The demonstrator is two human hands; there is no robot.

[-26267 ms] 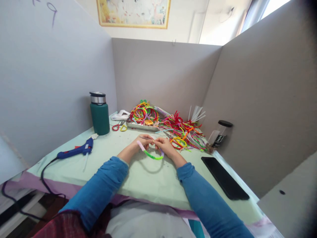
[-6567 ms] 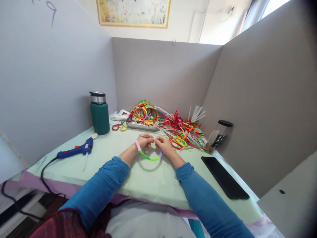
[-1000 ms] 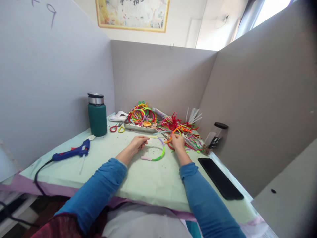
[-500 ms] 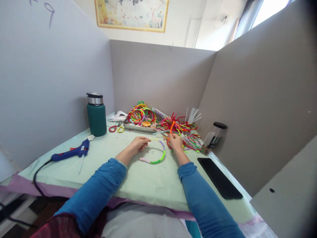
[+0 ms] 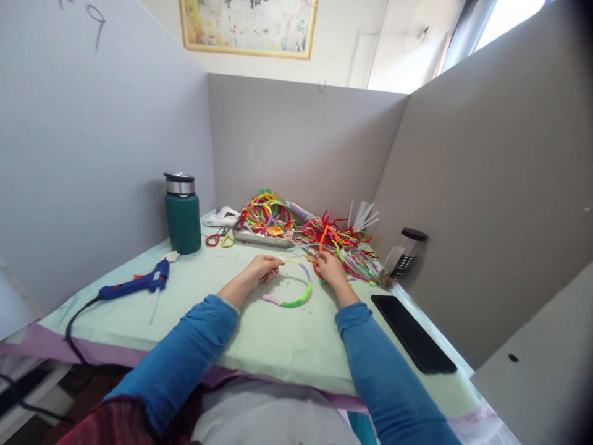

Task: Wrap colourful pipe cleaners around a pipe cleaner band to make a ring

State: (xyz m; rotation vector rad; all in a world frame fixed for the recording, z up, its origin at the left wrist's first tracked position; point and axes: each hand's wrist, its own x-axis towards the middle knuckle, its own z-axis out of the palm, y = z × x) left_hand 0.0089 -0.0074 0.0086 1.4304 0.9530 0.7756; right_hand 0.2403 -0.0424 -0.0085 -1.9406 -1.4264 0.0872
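Note:
My left hand (image 5: 265, 268) is closed, pinching the pale yellow end of a curved headband (image 5: 307, 289) wrapped in fuzzy pipe cleaner. The band shows yellow, lilac, green and pale pink stretches and curves to the right of that hand, just over the table. My right hand (image 5: 330, 267) is closed around a pair of scissors (image 5: 309, 253), whose blades point left and away from me. The red handle shows partly below the fingers. Behind this hand lies a heap of coloured pipe cleaners (image 5: 328, 228); an orange one stands up close to the fingers.
A metal tray (image 5: 264, 240) at the back carries several colourful wrapped rings. On the left are a green bottle (image 5: 182, 224), a blue glue gun (image 5: 136, 284) with its cord, and red-and-yellow-handled pliers (image 5: 226, 241). A black phone (image 5: 412, 334) and a clear bottle (image 5: 407, 253) are at right.
The scissors' blades show more clearly beside my right hand, which has turned slightly. My left hand keeps its pinch on the headband. The whole view has shifted a little.

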